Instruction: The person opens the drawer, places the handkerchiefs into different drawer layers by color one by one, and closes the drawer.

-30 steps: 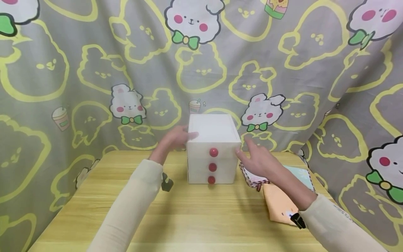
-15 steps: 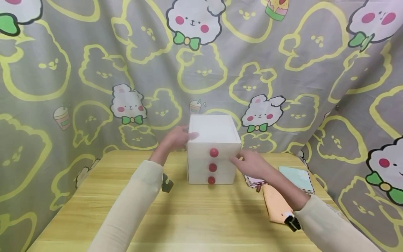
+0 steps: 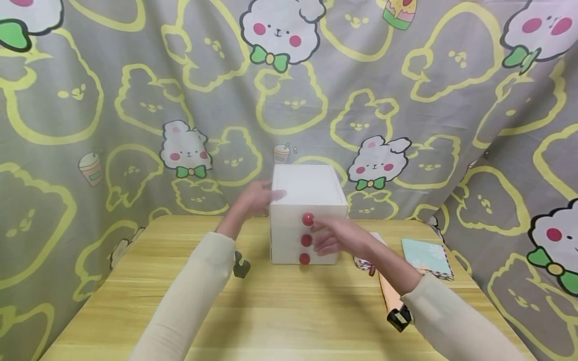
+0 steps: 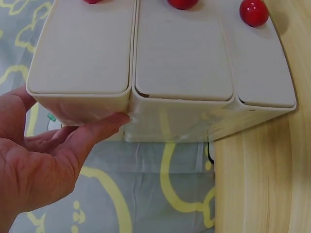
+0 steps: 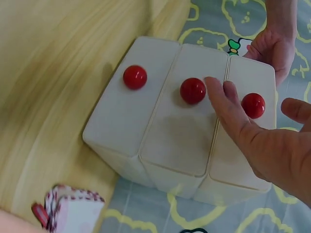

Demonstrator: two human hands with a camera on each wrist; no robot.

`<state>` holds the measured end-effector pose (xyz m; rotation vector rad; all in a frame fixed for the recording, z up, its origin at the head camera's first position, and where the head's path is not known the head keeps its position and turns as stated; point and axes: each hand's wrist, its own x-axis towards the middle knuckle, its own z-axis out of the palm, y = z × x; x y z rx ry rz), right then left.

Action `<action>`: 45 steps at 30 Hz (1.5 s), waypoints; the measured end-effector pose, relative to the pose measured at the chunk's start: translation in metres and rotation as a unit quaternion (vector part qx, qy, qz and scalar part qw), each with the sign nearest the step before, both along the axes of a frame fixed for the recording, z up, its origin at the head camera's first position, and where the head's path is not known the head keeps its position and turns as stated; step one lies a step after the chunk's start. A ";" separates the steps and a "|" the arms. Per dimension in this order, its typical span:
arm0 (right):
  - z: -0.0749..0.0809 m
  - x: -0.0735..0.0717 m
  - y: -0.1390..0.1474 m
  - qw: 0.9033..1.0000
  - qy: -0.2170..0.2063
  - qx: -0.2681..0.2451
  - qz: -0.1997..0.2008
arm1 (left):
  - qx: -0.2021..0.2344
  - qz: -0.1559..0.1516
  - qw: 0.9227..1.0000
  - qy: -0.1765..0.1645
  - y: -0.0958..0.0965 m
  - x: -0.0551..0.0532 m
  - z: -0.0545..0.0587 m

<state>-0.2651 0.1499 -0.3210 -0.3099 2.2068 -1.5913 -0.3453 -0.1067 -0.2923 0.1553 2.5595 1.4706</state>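
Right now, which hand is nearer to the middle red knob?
The right hand, close beside the knob; the left hand is farther, at the upper left of the white cabinet.

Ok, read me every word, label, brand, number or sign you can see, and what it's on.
No readable text.
White drawer unit and its red knobs: no lettering visible.
Printed cups on the curtain: any marking is too small to read.

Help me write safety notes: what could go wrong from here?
The right hand is close to the top knob and middle knob, so it might catch the wrong one. Its fingers could slip on those glossy round surfaces. Pulled, the white drawer box might shift unless the left hand at its side braces it.
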 end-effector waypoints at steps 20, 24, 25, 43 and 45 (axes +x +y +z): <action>-0.003 -0.022 -0.015 0.977 -0.124 -0.172 -0.027 | 0.007 -0.015 1.000 0.007 0.001 -0.002 -0.003; -0.003 -0.023 -0.016 0.975 -0.125 -0.182 -0.033 | 0.009 -0.011 1.000 0.004 0.000 -0.002 -0.004; -0.004 -0.023 -0.017 0.974 -0.123 -0.185 -0.034 | 0.009 -0.010 1.000 0.002 0.000 -0.002 -0.004; -0.009 -0.024 -0.025 0.977 -0.092 -0.177 -0.071 | 0.013 -0.001 1.000 -0.003 -0.001 0.000 -0.002; -0.010 -0.024 -0.025 0.978 -0.091 -0.176 -0.071 | 0.020 0.000 1.000 -0.003 -0.001 0.000 -0.001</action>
